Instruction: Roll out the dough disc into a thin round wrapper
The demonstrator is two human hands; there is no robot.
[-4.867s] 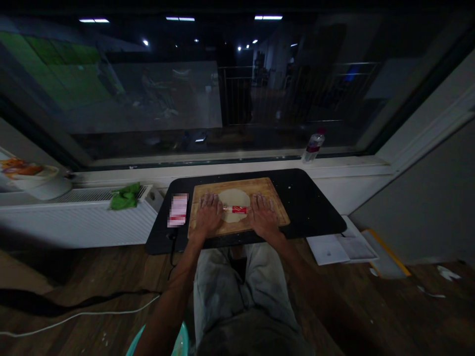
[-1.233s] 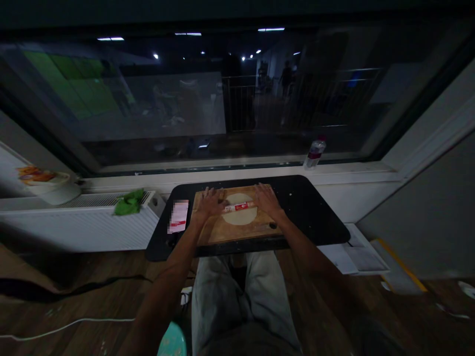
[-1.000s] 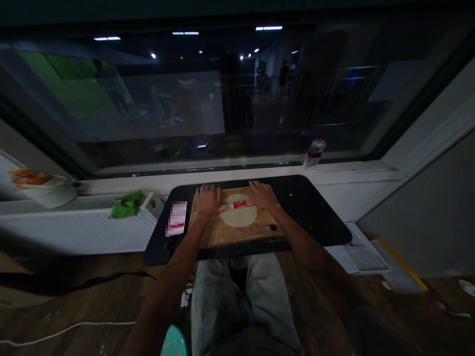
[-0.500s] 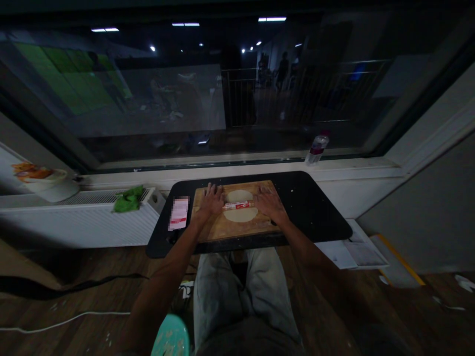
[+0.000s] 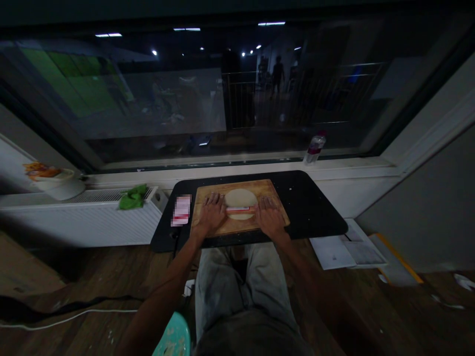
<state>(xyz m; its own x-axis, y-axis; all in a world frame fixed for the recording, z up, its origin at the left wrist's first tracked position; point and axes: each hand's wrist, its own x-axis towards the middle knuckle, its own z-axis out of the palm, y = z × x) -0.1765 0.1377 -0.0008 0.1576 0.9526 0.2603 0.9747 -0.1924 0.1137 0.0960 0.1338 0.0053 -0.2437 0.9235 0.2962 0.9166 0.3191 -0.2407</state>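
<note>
A rolling pin [image 5: 238, 210] with a printed white and red wrapper lies crosswise over a flat round of pale dough [image 5: 240, 197]. The dough rests on a wooden board [image 5: 232, 229]. My left hand [image 5: 213, 213] covers the pin's left end, fingers bent over it. On the other end presses my right hand [image 5: 270, 215], its fingers likewise over the pin. The pin sits a little nearer to me than the middle of the dough. Both ends of the pin are hidden under my hands.
The board stands on a black table [image 5: 315, 207]. A blurred pink and white item [image 5: 181, 211] lies left of it. On the window sill stands a bottle [image 5: 314, 150]. A green cloth [image 5: 132, 197] lies on the radiator [image 5: 92, 225]. A turquoise stool [image 5: 173, 336] is low left.
Both hands have drawn the rolling pin slightly toward me over the dough. The pin has turned, so a different part of its wrapper faces up. My fingers look more bent than before.
</note>
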